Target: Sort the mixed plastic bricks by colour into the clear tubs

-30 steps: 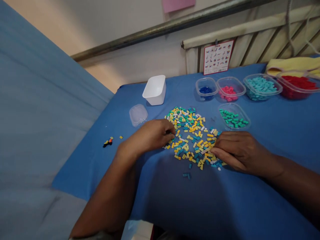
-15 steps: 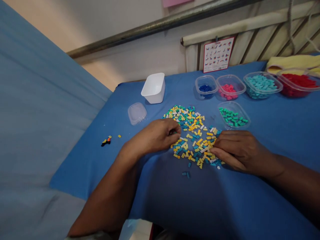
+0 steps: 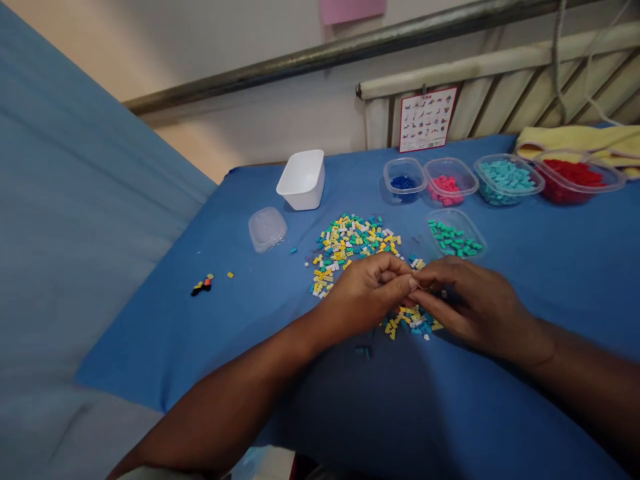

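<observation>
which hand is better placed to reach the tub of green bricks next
Probably the right hand: in the picture it lies just below the green-brick tub, while the left hand is farther left.

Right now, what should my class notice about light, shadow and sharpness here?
Head view: overall dim, warmer light on the wall at left; head view: broad shadow on the blue tablecloth below the left hand and right hand; head view: brick pile slightly soft, print on the hanging card unreadable.
</observation>
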`<state>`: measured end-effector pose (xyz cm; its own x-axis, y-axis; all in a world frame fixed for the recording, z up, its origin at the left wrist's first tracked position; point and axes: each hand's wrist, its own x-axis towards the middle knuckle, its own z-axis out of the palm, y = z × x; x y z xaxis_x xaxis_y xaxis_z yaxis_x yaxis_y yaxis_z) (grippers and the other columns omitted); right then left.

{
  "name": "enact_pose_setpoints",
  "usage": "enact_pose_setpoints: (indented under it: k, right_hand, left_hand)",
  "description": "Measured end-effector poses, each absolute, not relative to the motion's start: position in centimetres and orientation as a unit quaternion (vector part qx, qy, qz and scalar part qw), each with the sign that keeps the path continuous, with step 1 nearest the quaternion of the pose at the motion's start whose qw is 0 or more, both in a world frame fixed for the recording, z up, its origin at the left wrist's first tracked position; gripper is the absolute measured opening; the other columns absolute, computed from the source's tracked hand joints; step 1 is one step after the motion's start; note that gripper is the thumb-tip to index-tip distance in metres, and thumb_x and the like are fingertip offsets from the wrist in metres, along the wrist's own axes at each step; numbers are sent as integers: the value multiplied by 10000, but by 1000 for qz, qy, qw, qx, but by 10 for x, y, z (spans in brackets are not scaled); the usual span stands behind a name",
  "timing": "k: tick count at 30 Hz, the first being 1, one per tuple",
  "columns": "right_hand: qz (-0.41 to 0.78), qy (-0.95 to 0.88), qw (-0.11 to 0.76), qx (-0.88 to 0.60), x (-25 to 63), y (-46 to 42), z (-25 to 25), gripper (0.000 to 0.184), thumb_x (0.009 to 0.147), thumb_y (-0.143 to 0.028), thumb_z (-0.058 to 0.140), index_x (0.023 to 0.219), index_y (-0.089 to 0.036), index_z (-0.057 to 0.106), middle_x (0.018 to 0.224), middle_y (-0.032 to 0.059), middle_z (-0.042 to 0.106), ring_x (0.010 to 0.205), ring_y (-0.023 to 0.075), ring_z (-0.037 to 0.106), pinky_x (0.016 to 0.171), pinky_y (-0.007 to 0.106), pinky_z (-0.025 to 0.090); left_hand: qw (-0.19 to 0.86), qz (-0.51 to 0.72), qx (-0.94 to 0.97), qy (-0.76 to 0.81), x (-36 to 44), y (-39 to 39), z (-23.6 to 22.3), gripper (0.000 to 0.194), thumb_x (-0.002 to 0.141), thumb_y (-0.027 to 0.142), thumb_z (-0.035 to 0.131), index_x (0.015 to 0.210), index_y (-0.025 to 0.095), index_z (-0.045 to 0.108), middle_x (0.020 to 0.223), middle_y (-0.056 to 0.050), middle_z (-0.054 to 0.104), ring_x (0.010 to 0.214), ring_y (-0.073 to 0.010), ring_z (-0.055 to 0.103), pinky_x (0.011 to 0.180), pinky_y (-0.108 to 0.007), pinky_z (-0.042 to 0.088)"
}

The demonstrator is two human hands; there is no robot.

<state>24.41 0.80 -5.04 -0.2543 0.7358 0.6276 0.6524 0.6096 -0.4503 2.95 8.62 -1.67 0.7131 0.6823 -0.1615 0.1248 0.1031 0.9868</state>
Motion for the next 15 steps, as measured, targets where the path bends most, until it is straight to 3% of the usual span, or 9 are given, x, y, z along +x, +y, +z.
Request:
enact_pose_setpoints:
  k: [5, 8, 13, 15]
  right_hand:
    - [57, -786, 430, -440, 242, 9, -50, 208, 1083, -192, 692, 1276, -255, 648, 1122, 71, 803, 1017, 220, 790, 885, 370, 641]
    - [48, -786, 434, -438, 246, 12, -49, 207, 1073, -142, 668, 1242, -262, 664, 1112, 57, 805, 1001, 206, 794, 893, 355, 637]
    - [-63, -745, 430, -507, 278, 24, -46, 119, 1052, -207, 705, 1162, -251, 721, 1057, 65, 824, 957, 244, 804, 841, 367, 632]
    - [-116, -714, 419, -549, 295, 28, -45, 104, 1051, -234, 708, 1148, -237, 746, 1029, 78, 830, 927, 264, 805, 816, 383, 628]
  left_hand:
    - [674, 200, 642, 305, 27, 84, -15, 358, 1040, 505, 771, 1088, 156, 708, 935, -79, 785, 838, -178, 744, 718, -259, 580]
    - [620, 221, 691, 297, 24, 90, -13, 304, 1086, 451, 703, 1102, 149, 734, 949, -88, 793, 876, -195, 759, 754, -284, 580]
    - [251, 327, 865, 288, 1, 124, -16, 167, 1105, 240, 636, 1179, 171, 769, 1112, -80, 786, 1045, -211, 733, 962, -362, 558]
    - [166, 314, 890, 284, -10, 140, -20, 198, 1126, 218, 592, 1226, 164, 754, 1200, -105, 774, 1125, -229, 724, 1020, -392, 557]
